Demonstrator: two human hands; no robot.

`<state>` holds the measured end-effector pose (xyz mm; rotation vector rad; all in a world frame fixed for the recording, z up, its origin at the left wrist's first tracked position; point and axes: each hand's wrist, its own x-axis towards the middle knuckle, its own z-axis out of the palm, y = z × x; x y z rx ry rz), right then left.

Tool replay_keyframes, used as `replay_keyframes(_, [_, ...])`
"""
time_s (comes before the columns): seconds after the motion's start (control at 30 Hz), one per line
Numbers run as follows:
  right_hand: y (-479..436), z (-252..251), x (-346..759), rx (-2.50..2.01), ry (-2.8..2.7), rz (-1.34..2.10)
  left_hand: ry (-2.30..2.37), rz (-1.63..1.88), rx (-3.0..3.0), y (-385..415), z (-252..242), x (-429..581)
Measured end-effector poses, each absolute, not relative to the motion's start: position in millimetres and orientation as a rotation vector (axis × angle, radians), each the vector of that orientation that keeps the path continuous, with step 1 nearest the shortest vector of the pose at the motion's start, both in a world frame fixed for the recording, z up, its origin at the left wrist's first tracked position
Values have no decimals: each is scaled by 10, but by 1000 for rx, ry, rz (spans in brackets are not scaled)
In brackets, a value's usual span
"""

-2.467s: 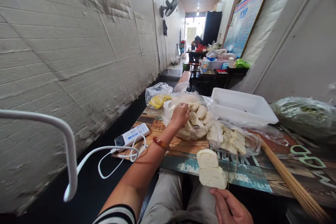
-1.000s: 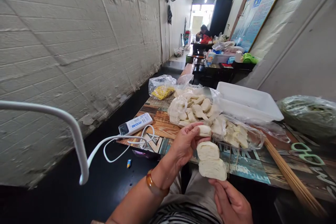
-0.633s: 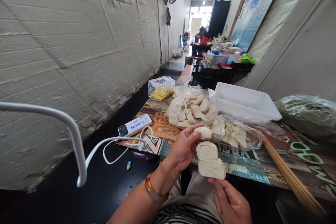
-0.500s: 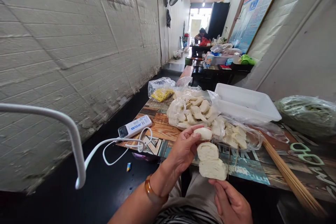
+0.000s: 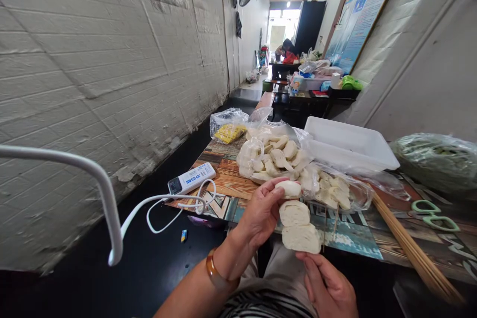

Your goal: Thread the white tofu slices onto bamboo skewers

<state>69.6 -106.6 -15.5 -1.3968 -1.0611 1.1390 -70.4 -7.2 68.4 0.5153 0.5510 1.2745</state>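
Note:
My left hand (image 5: pixel 264 208) pinches a pale, round steamed bun slice (image 5: pixel 288 189) between thumb and fingers. Just below it, two more bun slices (image 5: pixel 301 237) stand in a row, one above the other, on a skewer whose stick is mostly hidden. The fingers of my right hand (image 5: pixel 328 283) are closed at the lower end of this skewer, beneath the bottom slice. Beyond my hands, a clear plastic bag (image 5: pixel 250 158) lies spread open with a heap of bun pieces (image 5: pixel 279 155). More pieces (image 5: pixel 331 191) sit in plastic to its right, with thin sticks (image 5: pixel 336 218) poking out toward me.
A bundle of bamboo skewers (image 5: pixel 413 246) and green-handled scissors (image 5: pixel 441 222) lie on the right. Behind are a white tub (image 5: pixel 350 144) and a bulky plastic bag (image 5: pixel 436 161). A power strip (image 5: pixel 192 179) with white cable is at left. A person (image 5: pixel 286 52) sits far back.

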Motion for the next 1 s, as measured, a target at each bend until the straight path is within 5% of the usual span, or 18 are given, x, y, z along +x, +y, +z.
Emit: replay_keyframes(1.0, [-1059, -138, 699, -1480, -1212, 930, 728, 1392, 505, -168, 599, -535])
